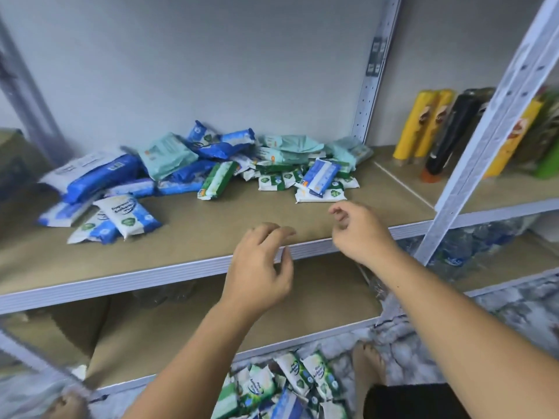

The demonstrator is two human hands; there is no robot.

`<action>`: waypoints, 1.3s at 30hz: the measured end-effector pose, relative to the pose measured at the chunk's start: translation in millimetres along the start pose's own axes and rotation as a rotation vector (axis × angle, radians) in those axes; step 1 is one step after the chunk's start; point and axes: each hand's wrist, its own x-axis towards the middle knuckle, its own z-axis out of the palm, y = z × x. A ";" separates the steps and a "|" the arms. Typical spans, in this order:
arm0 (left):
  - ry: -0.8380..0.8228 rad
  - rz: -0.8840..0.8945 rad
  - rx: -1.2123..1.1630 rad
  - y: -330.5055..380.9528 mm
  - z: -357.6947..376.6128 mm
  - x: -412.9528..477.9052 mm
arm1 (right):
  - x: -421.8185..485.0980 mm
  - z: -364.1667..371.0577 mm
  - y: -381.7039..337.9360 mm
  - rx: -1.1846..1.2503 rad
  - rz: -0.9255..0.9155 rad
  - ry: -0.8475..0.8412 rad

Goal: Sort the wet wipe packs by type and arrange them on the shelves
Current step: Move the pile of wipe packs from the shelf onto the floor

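A jumbled heap of wet wipe packs (211,158) lies at the back of the brown shelf (211,225): blue packs at the left, pale teal packs on top, small green-and-white packs at the right. A blue-and-white pack (128,215) lies apart at the front left. More green-and-white packs (290,385) lie on the floor below. My left hand (260,267) hovers over the shelf's front edge, fingers loosely curled, holding nothing. My right hand (360,228) is beside it, just in front of the small packs, fingers loosely bent and empty.
A white metal upright (472,164) divides this shelf from the right bay, where yellow and black tubes (435,131) lean. A cardboard box (15,158) sits at the far left. A lower shelf (211,322) runs beneath. My bare feet (369,364) stand on the patterned floor.
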 end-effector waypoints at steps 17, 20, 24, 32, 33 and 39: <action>-0.116 -0.163 0.278 -46.6 132.6 175.4 | 117.1 19.8 54.7 -0.348 0.048 -0.063; -0.024 -0.191 0.202 -57.8 140.0 176.4 | 117.8 22.9 59.1 -0.328 0.032 -0.064; -0.006 -0.188 0.123 -66.5 132.8 172.1 | 114.5 16.9 47.1 -0.248 0.030 -0.022; 0.057 -0.164 0.108 -64.3 70.9 130.0 | 79.9 8.5 24.3 -0.214 -0.036 -0.052; 0.068 -0.164 0.113 -61.9 60.4 123.3 | 73.2 5.7 21.0 -0.206 -0.040 -0.039; 0.122 -0.228 0.044 -25.6 -2.2 65.5 | 17.6 -14.2 5.3 -0.062 -0.033 0.103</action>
